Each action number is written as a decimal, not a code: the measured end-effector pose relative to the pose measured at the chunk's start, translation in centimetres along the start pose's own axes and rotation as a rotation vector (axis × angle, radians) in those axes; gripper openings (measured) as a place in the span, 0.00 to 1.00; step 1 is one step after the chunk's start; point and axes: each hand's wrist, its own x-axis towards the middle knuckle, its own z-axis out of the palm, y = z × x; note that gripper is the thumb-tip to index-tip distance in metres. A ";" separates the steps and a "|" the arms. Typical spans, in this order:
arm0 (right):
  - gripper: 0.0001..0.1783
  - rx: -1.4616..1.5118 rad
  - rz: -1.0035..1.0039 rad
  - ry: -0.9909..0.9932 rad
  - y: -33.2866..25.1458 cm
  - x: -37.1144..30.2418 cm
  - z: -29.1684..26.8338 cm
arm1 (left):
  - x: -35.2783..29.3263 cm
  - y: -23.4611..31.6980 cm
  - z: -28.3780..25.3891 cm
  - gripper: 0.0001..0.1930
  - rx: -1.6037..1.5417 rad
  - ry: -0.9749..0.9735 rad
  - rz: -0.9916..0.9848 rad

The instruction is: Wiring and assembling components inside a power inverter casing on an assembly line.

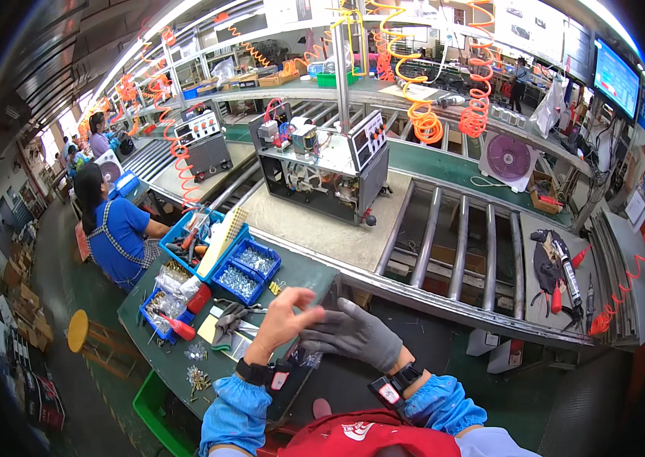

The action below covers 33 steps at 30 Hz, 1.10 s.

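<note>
My right hand (356, 335) wears a grey knit glove and lies flat with its fingers stretched to the left, just above the green workbench's (303, 270) near edge. My bare left hand (286, 316) is right beside it, its fingertips pinching the glove's fingertips. Both wrists carry black bands, and both sleeves are blue. A second grey glove (229, 316) lies loose on the bench left of my left hand.
Blue bins of small screws (248, 270) and a red-handled screwdriver (177, 327) sit on the bench. An open machine chassis (322, 171) stands on the roller conveyor (452, 244). Pliers and screwdrivers (558, 274) lie at right. A seated co-worker in blue (116, 228), a yellow stool (78, 331) and a green crate (156, 411) are at left.
</note>
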 end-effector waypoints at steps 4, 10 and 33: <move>0.34 0.193 -0.025 -0.150 -0.5 -0.4 -0.7 | 0.2 -0.1 -0.5 0.14 0.173 -0.315 -0.020; 0.26 -0.177 0.120 0.022 0.7 -0.8 -4.5 | 0.3 1.7 2.3 0.06 0.321 0.128 0.237; 0.35 -2.730 -0.463 0.975 5.0 -2.6 -12.8 | -6.2 1.0 15.4 0.11 0.409 -0.478 -0.054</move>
